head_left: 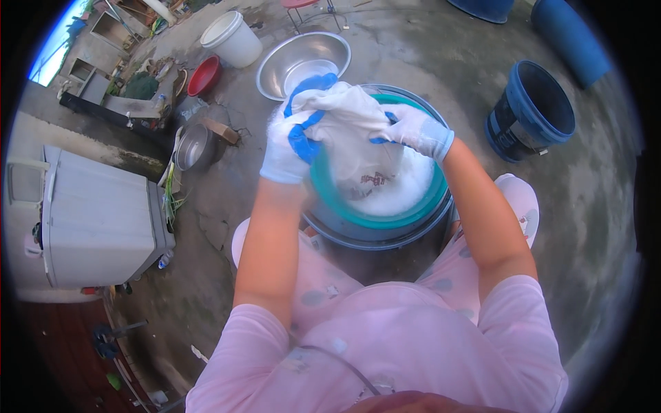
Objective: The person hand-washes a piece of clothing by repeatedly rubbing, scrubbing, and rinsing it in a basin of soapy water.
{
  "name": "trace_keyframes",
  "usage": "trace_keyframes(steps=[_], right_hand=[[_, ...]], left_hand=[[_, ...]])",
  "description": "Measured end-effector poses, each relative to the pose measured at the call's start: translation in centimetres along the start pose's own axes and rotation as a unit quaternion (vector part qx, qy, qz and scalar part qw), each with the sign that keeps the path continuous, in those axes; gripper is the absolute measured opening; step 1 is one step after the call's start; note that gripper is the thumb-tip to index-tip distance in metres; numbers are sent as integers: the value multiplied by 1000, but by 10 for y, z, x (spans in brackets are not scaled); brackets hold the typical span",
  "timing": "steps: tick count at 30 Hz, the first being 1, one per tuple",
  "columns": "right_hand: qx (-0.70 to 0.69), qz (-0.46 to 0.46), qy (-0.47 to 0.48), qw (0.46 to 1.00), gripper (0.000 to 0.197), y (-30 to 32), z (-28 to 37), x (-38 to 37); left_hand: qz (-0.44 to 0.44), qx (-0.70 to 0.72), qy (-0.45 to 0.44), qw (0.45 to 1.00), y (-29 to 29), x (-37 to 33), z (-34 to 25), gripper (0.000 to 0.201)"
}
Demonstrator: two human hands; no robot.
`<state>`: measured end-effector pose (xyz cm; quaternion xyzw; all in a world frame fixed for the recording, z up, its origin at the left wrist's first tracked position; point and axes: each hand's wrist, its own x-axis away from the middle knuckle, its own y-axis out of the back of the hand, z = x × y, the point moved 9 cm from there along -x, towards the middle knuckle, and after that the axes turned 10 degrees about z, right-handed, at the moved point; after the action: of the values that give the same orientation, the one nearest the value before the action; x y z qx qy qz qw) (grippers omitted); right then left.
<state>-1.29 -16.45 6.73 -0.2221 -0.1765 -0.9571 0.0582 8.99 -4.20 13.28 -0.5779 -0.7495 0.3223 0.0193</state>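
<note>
A wet white cloth [351,138], perhaps a garment with a dark reddish print low on it, hangs bunched between my hands over a green basin [323,189]. White suds [416,182] fill much of the basin, which rests on a larger blue-grey tub [375,241]. Both hands wear white work gloves with blue-coated fingers. My left hand [296,134] is closed around the cloth's upper left part. On the other side, my right hand [413,129] pinches the cloth's right edge between thumb and fingers.
Beyond the basin stands a wide metal bowl [334,51], with a white bucket [233,41] and a red bowl [204,77] to its left. A blue bucket [530,110] is at the right. At the left are a metal pot [195,148] and a grey-white bin-like box [103,220].
</note>
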Motion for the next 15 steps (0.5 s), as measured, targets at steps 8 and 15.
trace_keyframes(steps=[8,15], right_hand=[[-411,-67,302,857,34,25,24,13],[283,-255,256,889,27,-71,105,29]], left_hand=[[-36,113,102,988,20,-3,44,46],[73,-167,201,962,58,21,121,29]])
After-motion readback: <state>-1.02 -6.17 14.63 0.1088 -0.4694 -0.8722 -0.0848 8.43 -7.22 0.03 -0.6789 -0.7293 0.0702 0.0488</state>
